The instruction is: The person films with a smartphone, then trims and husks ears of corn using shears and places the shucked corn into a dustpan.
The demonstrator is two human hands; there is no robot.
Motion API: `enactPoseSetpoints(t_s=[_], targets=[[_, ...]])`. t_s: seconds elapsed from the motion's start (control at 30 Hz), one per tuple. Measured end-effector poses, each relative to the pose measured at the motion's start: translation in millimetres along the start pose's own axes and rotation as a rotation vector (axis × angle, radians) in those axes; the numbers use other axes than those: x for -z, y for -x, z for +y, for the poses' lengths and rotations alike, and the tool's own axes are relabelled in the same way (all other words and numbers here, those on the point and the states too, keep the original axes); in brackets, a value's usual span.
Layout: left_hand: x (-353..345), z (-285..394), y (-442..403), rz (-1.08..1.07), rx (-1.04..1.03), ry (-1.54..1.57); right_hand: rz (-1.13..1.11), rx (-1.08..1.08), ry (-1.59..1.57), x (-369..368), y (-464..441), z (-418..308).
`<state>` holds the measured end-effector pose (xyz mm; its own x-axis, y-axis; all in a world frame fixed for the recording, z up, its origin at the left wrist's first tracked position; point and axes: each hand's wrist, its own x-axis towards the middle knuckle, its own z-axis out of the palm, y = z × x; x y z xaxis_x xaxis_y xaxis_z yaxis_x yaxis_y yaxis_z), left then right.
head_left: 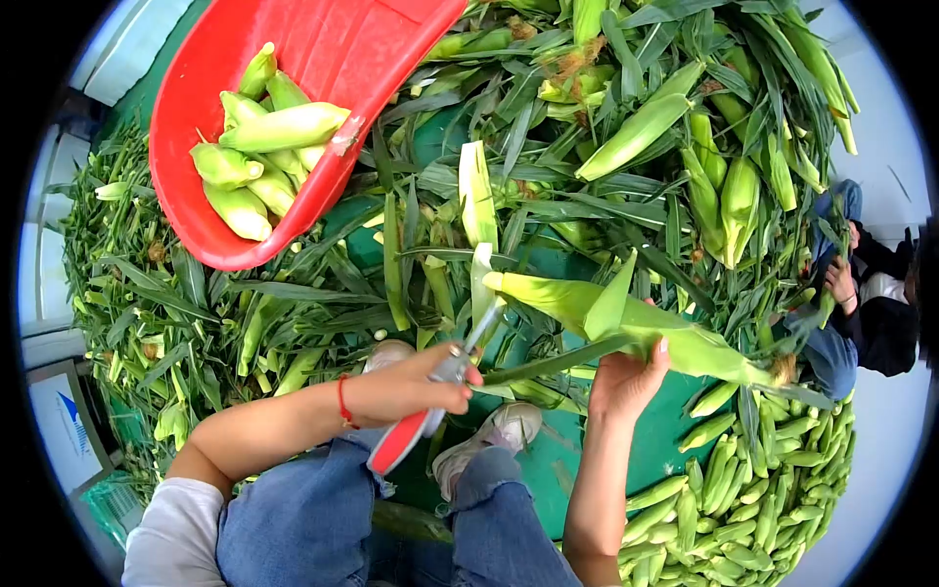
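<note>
My left hand (406, 388) is closed round the grey and red handle of a cutting tool (399, 442). The tool's blade points up toward the stem end of a corn ear (626, 323) in its green husk. My right hand (631, 382) holds that ear from below near its middle, thumb against the husk. The silk end of the ear points right. A loose strip of husk leaf hangs from it toward my left hand. Just above the blade lies a pale cut husk piece (482, 284).
A red scoop-shaped tub (210, 108) holds several husked ears at the upper left. Leaves and unhusked corn (636, 132) cover the green floor. A big pile of ears (734, 509) lies at the lower right. Another person (875, 293) sits at the right edge.
</note>
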<state>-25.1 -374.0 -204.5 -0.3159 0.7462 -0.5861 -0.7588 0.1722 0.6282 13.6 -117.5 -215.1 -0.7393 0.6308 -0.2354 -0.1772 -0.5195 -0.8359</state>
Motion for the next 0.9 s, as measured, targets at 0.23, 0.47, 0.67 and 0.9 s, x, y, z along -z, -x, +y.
enactPoseSetpoints(t_s=[0.23,0.47,0.67,0.9], targets=[[4,-2,-35,0.069,-0.025,0.178,-0.106,0.001,0.118,-2,18,16],[21,-17,-40,0.408,-0.213,-0.18,0.122,-0.223,-0.102,4,11,8],[2,21,-44,0.109,-0.445,-0.917,0.052,-0.165,0.204,-16,26,20],[6,10,-35,0.026,-0.383,-0.243,0.027,-0.312,-0.309,-3,19,19]])
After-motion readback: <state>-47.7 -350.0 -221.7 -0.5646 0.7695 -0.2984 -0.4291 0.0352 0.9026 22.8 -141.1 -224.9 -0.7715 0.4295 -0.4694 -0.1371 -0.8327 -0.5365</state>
